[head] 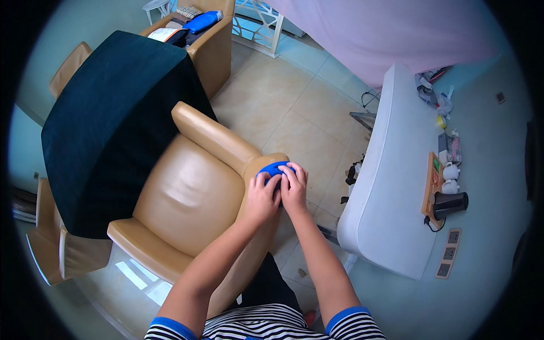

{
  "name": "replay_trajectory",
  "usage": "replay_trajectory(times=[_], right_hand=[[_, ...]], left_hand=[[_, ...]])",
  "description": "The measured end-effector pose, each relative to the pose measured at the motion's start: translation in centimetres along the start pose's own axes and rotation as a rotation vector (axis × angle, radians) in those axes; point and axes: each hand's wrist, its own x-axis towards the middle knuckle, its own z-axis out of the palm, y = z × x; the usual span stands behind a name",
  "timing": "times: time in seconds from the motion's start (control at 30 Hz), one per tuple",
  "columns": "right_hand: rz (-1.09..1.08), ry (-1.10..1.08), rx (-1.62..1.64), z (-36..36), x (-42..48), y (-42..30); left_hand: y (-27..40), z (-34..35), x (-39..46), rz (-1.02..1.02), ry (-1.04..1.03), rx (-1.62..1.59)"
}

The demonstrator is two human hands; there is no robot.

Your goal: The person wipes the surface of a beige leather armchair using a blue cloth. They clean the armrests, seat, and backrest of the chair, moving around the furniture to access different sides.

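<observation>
Both of my hands grip a bundled blue item (275,168), which looks like fabric. It lies at the top corner of the tan leather armchair's backrest (264,161). My left hand (263,195) has its fingers curled over the near left side of the bundle. On its right side, my right hand (294,185) presses fingers and thumb into the folds. The two thumbs come close together in the middle. Much of the bundle is hidden under my fingers, so its full shape cannot be told. The armchair seat (193,174) extends to the left of my hands.
A table under a dark green cloth (114,85) stands left. Another armchair (216,55) behind it holds clothes and a blue package (203,22). At right, a white-covered counter (391,182) bears a dark kettle (450,205), white teapots (450,171) and a wooden tray (426,199). A pink curtain (382,34) hangs beyond.
</observation>
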Motion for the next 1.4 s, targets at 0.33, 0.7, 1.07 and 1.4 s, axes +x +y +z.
replay_trajectory(times=[0.33, 0.7, 1.07, 1.4], right_hand=[[0.044, -0.094, 0.041, -3.3, -8.7, -4.5], [-0.044, -0.07, 0.045, 0.4, 1.4, 1.7], [0.003, -0.114, -0.044, -3.0, -3.7, -0.1], [0.262, -0.566, 0.332, 2.1, 6.9, 5.9]], left_hand=[[3.5, -3.5, -8.7, -0.002, -0.153, 0.122], [0.7, 1.8, 0.7, 0.021, 0.078, 0.117], [2.1, 1.6, -3.6, 0.023, 0.022, 0.068], [-1.4, 2.3, 6.2, -0.29, -0.034, -0.095]])
